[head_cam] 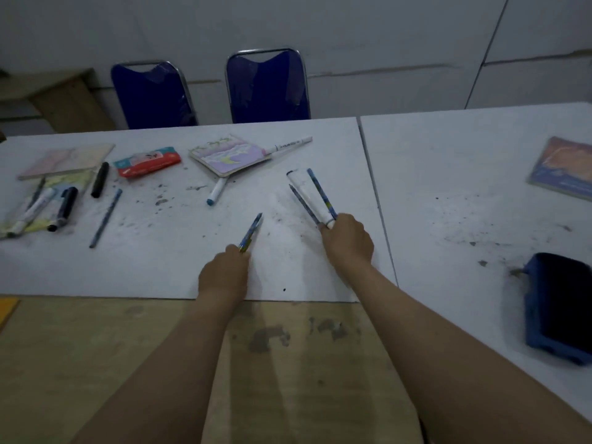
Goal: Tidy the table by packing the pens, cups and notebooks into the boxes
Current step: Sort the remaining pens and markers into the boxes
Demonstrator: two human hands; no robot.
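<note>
1. Gripping three pens [312, 195], the right hand [347, 243] held them fanned, tips pointing away and left.
2. The left hand [224, 272] pinched one patterned pen [250, 232].
3. The blue box [559, 307] lay to the right — nearer the right hand, its long axis running toward the person.

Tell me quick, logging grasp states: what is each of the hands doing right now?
Left hand: closed on one blue patterned pencil.
Right hand: closed on a white marker and two blue pencils.
</note>
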